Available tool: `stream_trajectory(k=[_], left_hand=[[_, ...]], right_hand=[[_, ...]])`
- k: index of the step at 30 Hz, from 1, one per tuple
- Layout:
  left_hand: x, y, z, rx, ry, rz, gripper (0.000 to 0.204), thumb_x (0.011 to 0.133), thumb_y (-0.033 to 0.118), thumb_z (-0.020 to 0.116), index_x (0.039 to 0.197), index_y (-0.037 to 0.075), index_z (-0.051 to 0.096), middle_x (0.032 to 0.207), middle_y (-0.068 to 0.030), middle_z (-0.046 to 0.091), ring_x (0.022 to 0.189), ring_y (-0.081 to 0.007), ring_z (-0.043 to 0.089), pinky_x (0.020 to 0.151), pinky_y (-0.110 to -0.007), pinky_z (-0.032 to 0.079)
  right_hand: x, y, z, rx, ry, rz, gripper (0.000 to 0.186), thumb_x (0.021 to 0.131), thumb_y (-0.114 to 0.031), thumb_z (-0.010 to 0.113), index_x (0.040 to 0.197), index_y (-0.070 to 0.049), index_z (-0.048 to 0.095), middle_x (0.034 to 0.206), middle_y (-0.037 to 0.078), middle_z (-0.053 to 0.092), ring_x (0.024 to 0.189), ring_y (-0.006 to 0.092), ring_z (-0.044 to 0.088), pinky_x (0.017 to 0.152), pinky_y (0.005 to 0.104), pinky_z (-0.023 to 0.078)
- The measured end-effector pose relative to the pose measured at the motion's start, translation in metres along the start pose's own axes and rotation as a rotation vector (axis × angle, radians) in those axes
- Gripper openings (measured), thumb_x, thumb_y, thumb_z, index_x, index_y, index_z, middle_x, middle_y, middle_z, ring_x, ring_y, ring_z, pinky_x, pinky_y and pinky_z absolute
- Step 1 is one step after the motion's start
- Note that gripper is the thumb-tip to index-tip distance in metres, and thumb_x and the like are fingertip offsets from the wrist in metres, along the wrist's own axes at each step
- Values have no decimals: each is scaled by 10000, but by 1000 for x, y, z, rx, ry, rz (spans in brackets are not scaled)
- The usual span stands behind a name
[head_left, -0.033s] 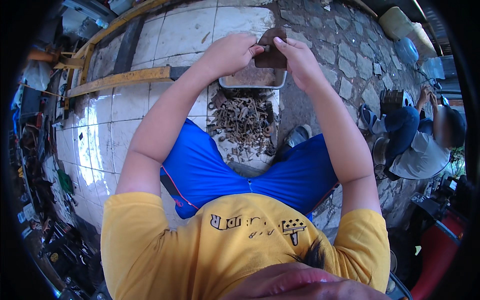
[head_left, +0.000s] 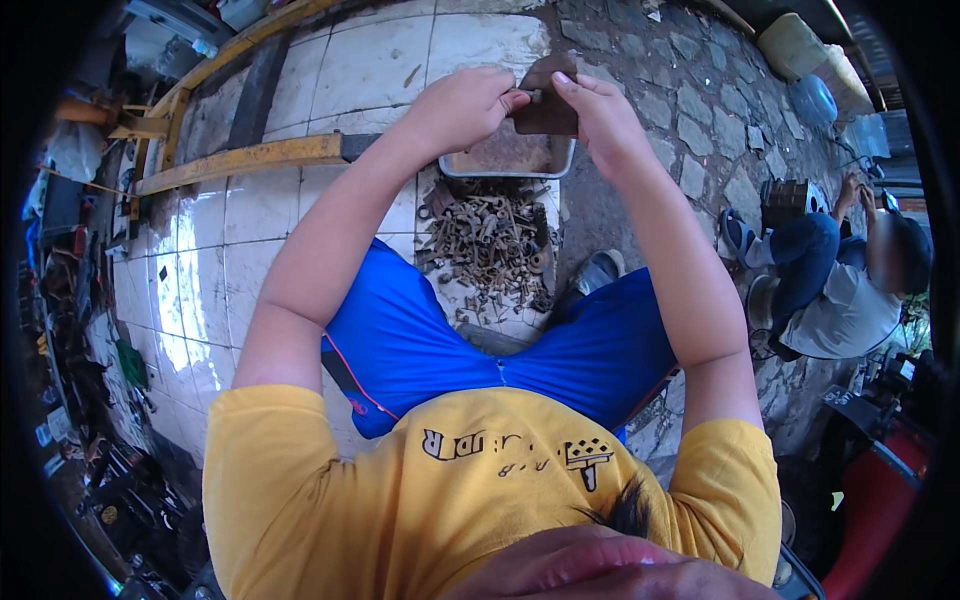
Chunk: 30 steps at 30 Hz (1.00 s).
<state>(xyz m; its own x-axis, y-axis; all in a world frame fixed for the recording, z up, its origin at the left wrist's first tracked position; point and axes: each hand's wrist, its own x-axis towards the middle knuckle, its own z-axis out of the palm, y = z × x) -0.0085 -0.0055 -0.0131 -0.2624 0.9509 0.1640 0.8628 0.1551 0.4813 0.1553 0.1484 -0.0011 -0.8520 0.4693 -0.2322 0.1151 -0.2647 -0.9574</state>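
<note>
My right hand (head_left: 612, 122) grips a thin, dark brown flat piece (head_left: 546, 118), with the thumb lying on its near face. It looks like a rusty plate, but its material is hard to tell. At the left edge of this piece, my left hand (head_left: 460, 108) is closed in a pinch. A small light-coloured bit (head_left: 536, 96) shows at the left fingertips against the plate; its kind is too small to make out. Both hands are held above a shallow rectangular tray (head_left: 505, 175) with a pale rim. Nearer me lies a heap of bolts, nuts and small metal parts (head_left: 485, 235).
A yellow metal frame (head_left: 240, 163) stands on the white tiles to the left. On the right, stone paving (head_left: 700, 130) runs past a seated person (head_left: 840, 300) beside a dark box-shaped part (head_left: 790, 200). Jugs (head_left: 815, 100) stand at the far right. Tools clutter the left edge.
The brown flat piece has shifted slightly to the right with my right hand's fingers. My left hand stays almost in place.
</note>
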Motion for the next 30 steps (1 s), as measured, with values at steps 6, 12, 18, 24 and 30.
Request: stream_trajectory(k=[6, 12, 18, 24, 30], left_hand=[[3, 1, -1, 43, 23, 41, 288, 1061, 282, 587, 974, 11, 634, 980, -204, 684, 983, -435, 653, 834, -516, 517], [9, -1, -7, 97, -14, 12, 293, 1062, 286, 562, 980, 31, 680, 1015, -193, 724, 1028, -415, 682, 869, -525, 539], [10, -8, -1, 86, 13, 24, 333, 1064, 343, 577, 995, 36, 683, 1051, -178, 725, 1049, -403, 682, 875, -518, 543], [10, -6, -4, 83, 27, -8, 309, 1070, 302, 589, 999, 4, 627, 1014, -214, 675, 995, -442, 648, 841, -522, 519], [7, -6, -4, 132, 95, 25, 302, 1064, 313, 602, 1015, 16, 628, 1013, -204, 659, 984, -435, 648, 832, -515, 520]], right_hand=[[9, 9, -7, 19, 1, 60, 257, 1092, -277, 632, 1132, -40, 720, 1023, 37, 760, 882, 120, 706, 793, 296, 554], [4, 3, 4, 54, 12, 67, 265, 1094, -277, 626, 1137, -33, 721, 1021, 49, 763, 901, 124, 717, 805, 306, 570], [19, 13, -11, 61, -44, 41, 239, 1096, -259, 620, 1099, -40, 715, 999, 35, 755, 888, 115, 716, 763, 294, 569], [13, 7, -3, 164, 34, 45, 250, 1096, -246, 615, 1150, -14, 690, 1044, 72, 754, 941, 156, 739, 805, 329, 604], [13, 1, -6, 176, -12, 28, 279, 1096, -253, 614, 1200, -2, 678, 1100, 81, 749, 964, 162, 737, 844, 332, 613]])
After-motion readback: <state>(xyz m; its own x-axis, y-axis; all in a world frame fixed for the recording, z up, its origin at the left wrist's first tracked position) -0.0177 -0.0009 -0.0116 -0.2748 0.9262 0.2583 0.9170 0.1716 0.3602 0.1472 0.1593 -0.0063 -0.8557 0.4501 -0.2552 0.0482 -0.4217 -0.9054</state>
